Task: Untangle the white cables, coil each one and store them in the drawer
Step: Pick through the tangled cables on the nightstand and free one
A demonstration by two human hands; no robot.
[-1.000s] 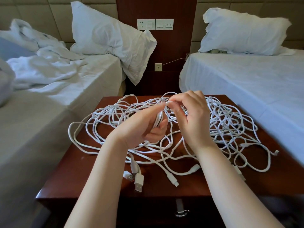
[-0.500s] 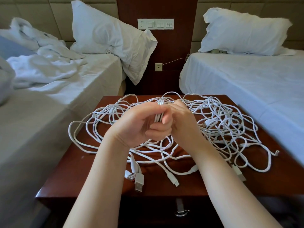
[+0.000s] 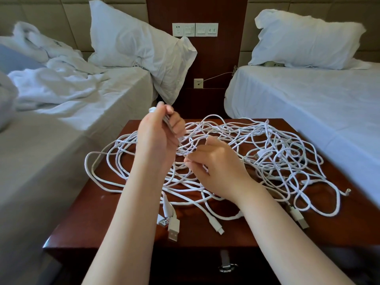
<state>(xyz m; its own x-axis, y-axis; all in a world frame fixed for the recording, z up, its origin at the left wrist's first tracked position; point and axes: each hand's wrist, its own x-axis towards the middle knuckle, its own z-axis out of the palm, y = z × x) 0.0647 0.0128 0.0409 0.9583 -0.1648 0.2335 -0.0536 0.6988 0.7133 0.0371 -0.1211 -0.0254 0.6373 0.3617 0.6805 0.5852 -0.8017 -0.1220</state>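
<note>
Up at eleven o'clock from my right hand [image 3: 217, 168], which pinched one strand, my left hand [image 3: 161, 138] gripped looped white cables [image 3: 260, 154].

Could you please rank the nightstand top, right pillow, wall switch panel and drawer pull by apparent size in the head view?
1. nightstand top
2. right pillow
3. wall switch panel
4. drawer pull, smallest even though it is nearest the camera

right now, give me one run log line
left hand: holds raised cable bundle | right hand: pinches strand | white cables: tangled on nightstand | drawer: shut
</note>
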